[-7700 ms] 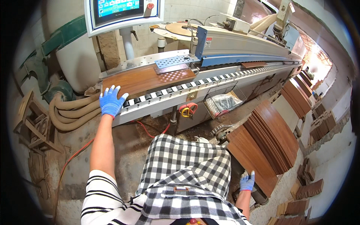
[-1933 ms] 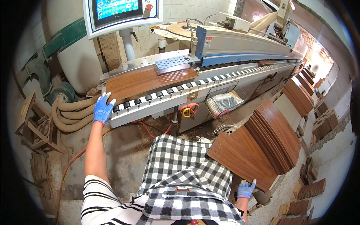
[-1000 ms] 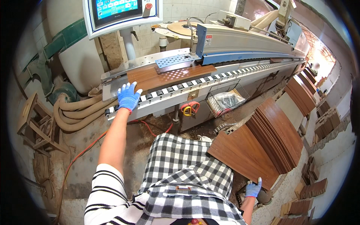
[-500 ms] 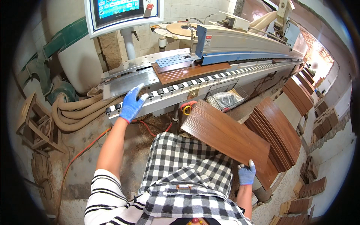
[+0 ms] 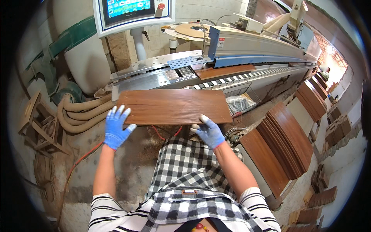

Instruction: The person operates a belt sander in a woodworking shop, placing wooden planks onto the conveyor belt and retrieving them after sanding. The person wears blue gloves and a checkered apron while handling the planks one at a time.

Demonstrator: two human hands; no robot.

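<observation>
A brown wood-grain board is held level in front of the roller rail. My left hand, in a blue glove with white fingertips, grips its left end. My right hand, gloved the same way, holds its near edge toward the right end, fingers curled against it. Behind it, another board lies on the machine beside a perforated blue plate. To my right a stack of boards rests on a support.
A screen panel stands above. Thick hoses and a wooden stool are on the left, with a red cable on the floor. More board stacks line the right. A distant person is near the far end.
A board from the right-hand stack has been lifted and swung left to lie crosswise between both hands. The earlier board has moved rightward along the machine, away from my left hand.
</observation>
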